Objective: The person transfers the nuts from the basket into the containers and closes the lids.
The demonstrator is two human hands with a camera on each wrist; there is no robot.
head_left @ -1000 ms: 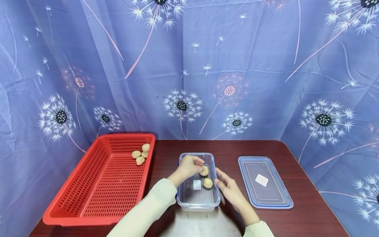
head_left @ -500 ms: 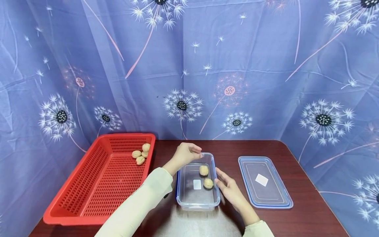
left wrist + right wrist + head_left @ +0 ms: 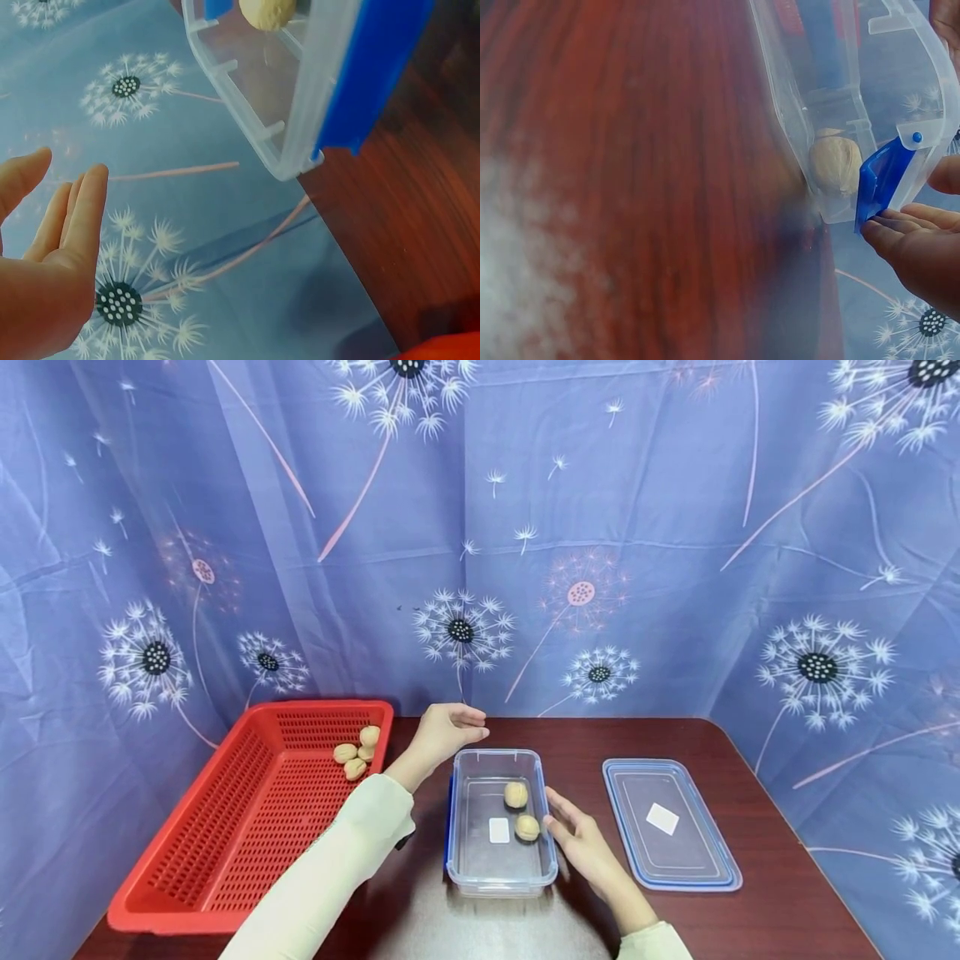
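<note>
My left hand point(image 3: 444, 732) hovers above the far left corner of a clear plastic food container point(image 3: 480, 860), holding nothing. The left wrist view shows that hand's fingers point(image 3: 86, 210) straight, with the thumb apart from them. Two walnuts point(image 3: 515, 794) lie inside the container, towards its right wall. My right hand point(image 3: 588, 852) rests against the container's right side. In the right wrist view its fingertips point(image 3: 881, 232) touch the blue locking flap point(image 3: 885, 176), which hangs outward from the rim. Another blue flap point(image 3: 379, 67) hangs down on the container's left side.
A red plastic basket point(image 3: 127, 902) stands on the left of the dark wooden table point(image 3: 420, 902), with several walnuts point(image 3: 355, 768) in its far right corner. The container's clear lid point(image 3: 671, 852) lies flat to the right. A blue dandelion-print curtain point(image 3: 525, 485) hangs behind.
My left hand let go of a walnut in the container, then rose out and moved left and away past the far rim. My right hand stayed at the container's side.
</note>
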